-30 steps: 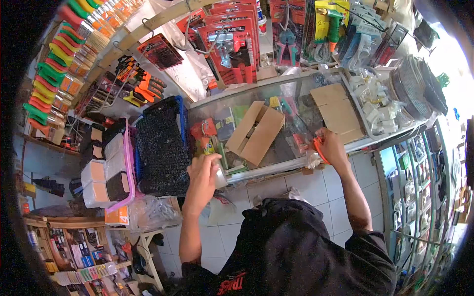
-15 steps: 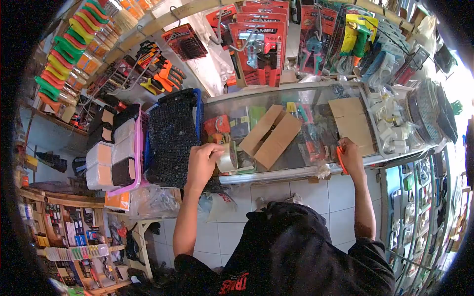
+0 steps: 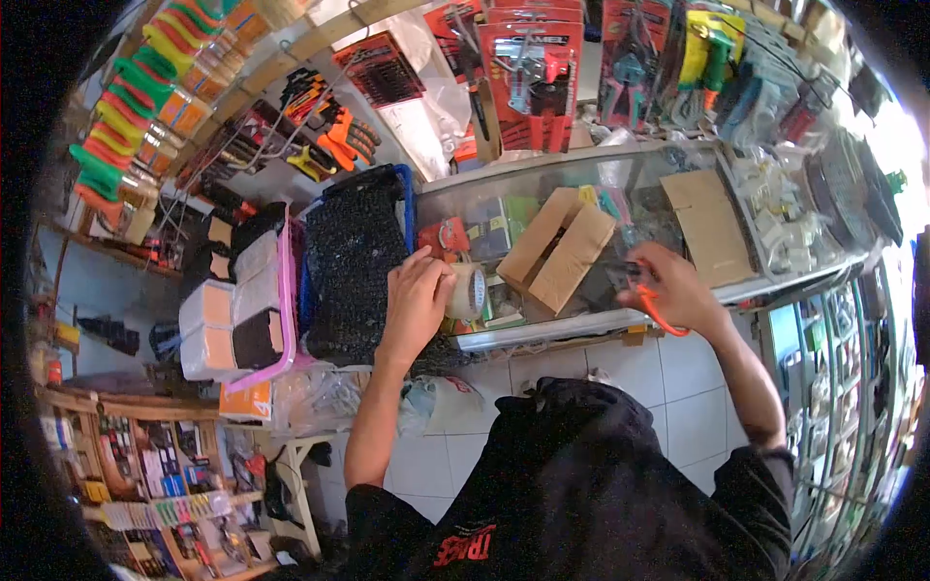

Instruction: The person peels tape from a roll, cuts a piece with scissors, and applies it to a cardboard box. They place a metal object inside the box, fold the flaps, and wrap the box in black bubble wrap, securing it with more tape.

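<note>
My left hand [image 3: 418, 300] is closed at a roll of clear tape [image 3: 467, 290] at the counter's front left; which part of the roll the fingers grip is partly hidden. Orange-handled scissors [image 3: 663, 317] are in my right hand [image 3: 678, 283], over the glass-topped counter. Their blades are blurred and point to the left. Between the two hands lies a brown cardboard box [image 3: 560, 254], tilted on the glass, with a dark gap along its middle. A flat cardboard piece [image 3: 712, 228] rests beyond my right hand.
A blue basket [image 3: 404, 208] with black mesh-like goods and a pink basket [image 3: 288, 290] of wrapped blocks stand at left. Packaged tools [image 3: 531, 82] hang above the counter's back edge. Glass shelving [image 3: 823, 378] is at right. White fittings [image 3: 790, 228] sit at the counter's right end.
My right hand has moved left with the scissors, away from the flat cardboard and closer to the box. My left hand stays by the tape roll. The view has shifted slightly.
</note>
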`<action>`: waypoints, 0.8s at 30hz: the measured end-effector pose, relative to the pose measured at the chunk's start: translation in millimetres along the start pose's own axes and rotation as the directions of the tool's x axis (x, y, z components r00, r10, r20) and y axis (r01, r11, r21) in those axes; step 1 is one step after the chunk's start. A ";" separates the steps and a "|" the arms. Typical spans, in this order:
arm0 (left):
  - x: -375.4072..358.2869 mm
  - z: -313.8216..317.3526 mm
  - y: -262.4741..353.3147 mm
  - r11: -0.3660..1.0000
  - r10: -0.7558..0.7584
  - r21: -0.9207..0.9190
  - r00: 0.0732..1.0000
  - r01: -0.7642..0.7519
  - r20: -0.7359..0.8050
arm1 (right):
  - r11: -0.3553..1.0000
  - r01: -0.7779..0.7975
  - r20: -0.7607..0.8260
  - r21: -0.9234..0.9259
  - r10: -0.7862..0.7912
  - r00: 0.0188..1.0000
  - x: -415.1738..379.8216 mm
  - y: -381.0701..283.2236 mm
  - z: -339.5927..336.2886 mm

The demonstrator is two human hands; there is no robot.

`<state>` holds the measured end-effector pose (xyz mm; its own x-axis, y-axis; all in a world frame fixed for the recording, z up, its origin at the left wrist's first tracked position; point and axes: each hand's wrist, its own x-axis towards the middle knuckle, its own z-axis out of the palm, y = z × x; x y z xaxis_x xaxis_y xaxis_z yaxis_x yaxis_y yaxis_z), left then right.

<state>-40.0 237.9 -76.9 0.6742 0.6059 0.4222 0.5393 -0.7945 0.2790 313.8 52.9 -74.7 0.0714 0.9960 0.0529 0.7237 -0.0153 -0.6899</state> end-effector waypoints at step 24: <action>14.5 -12.5 -43.9 0.957 0.206 -0.228 0.973 -0.178 0.106 | 0.741 0.492 0.338 -0.457 -0.367 0.867 132.6 -102.0 86.3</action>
<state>-60.2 281.0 -72.3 0.8206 0.4297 0.3769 0.2812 -0.8776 0.3884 190.2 194.1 -59.6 -0.4358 0.8984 0.0545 0.8852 0.4387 -0.1549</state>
